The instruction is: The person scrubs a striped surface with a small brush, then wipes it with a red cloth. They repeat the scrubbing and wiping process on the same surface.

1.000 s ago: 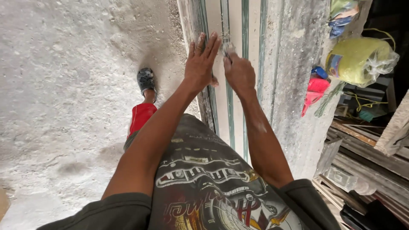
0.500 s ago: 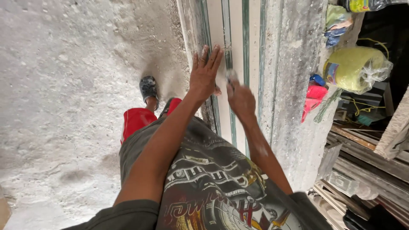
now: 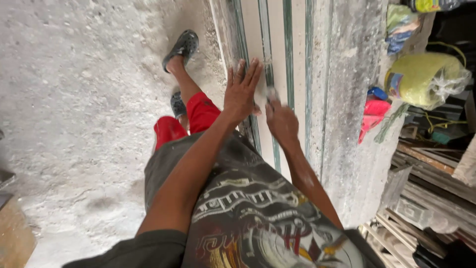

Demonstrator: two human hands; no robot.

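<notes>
The person stands over a stack of pale boards (image 3: 297,54) with green-edged strips, set on edge beside a rough grey concrete slab (image 3: 347,99). The left hand (image 3: 241,92) lies flat on the boards, fingers spread and open, gripping nothing, palm pressing against the near board's face and edge. The right hand (image 3: 281,119) sits just beside it, a little lower, its grip closed around a small pale object (image 3: 271,93) that touches the board surface; the object is blurred and too small to tell what it is. Below the hands, red shorts (image 3: 198,111) and two dark shoes (image 3: 182,47) show on the dusty white floor (image 3: 74,99). To the right, well apart from the hands, a yellow-green bundle wrapped in clear plastic (image 3: 421,79) hangs above a red cloth (image 3: 374,111).
</notes>
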